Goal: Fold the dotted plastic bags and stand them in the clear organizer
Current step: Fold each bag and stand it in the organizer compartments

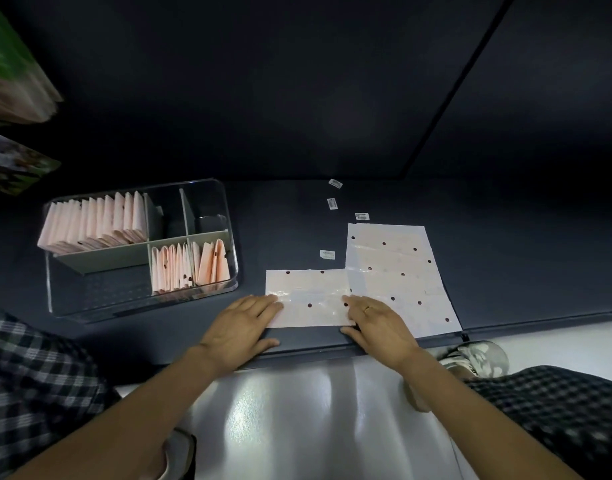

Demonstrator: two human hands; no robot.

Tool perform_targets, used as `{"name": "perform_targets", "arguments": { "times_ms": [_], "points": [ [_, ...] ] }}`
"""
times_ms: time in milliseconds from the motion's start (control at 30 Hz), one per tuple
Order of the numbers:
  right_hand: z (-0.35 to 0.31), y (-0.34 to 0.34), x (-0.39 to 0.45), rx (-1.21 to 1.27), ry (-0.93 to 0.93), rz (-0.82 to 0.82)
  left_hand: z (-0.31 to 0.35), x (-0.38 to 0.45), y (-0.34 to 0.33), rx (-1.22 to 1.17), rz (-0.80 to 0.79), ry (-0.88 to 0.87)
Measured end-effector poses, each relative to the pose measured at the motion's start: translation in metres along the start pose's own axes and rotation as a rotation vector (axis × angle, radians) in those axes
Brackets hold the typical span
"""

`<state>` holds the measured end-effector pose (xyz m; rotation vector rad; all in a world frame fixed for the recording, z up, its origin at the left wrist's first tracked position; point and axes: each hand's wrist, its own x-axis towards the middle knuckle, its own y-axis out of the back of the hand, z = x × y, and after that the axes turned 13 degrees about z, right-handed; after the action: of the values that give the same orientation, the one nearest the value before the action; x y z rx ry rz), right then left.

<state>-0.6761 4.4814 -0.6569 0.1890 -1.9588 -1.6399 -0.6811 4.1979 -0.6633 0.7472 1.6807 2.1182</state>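
Dotted bags [96, 220] already stood in several organizer [228, 285] compartments; both hands' fingers [263, 304] pressed flat on one half-folded bag [311, 299], unfolded bags [398, 271] waited alongside

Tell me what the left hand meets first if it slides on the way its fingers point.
The left hand lies flat, fingers aimed up and right, tips already at the left edge of the folded bag. Sliding on, it would run over that bag first, then probably reach the flat bags beyond.
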Motion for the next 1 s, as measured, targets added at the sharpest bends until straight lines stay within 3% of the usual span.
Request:
{"name": "perform_targets", "arguments": {
  "times_ms": [200,267,367,533,600,667,733,833,933,1000],
  "points": [
    [0.015,-0.002,0.013,-0.064,0.237,0.051,0.0,0.011,-0.006,0.051,0.176,-0.027],
    [0.017,-0.006,0.017,-0.052,0.211,0.047,-0.001,0.011,-0.008,0.029,0.189,-0.025],
    [0.021,-0.013,0.025,0.12,-0.069,-0.059,-0.003,0.014,-0.009,-0.124,0.173,0.096],
    [0.029,-0.016,0.043,0.66,-0.717,-0.158,0.002,0.028,-0.015,-0.472,0.189,0.638],
    [0.03,-0.015,0.051,0.77,-0.866,-0.136,0.006,0.034,-0.016,-0.603,0.222,0.782],
    [0.031,-0.017,0.059,0.699,-0.9,-0.178,0.012,0.037,-0.018,-0.609,0.265,0.825],
    [0.031,-0.023,0.066,0.596,-0.911,-0.225,0.021,0.035,-0.02,-0.486,0.349,0.793],
    [0.03,-0.028,0.074,0.463,-0.913,-0.266,0.035,0.032,-0.022,-0.331,0.392,0.569],
    [0.03,-0.03,0.079,0.382,-0.913,-0.285,0.042,0.035,-0.029,-0.199,0.155,0.321],
    [0.03,-0.029,0.081,0.364,-0.916,-0.283,0.04,0.038,-0.037,-0.067,0.004,0.254]
  ]
}}
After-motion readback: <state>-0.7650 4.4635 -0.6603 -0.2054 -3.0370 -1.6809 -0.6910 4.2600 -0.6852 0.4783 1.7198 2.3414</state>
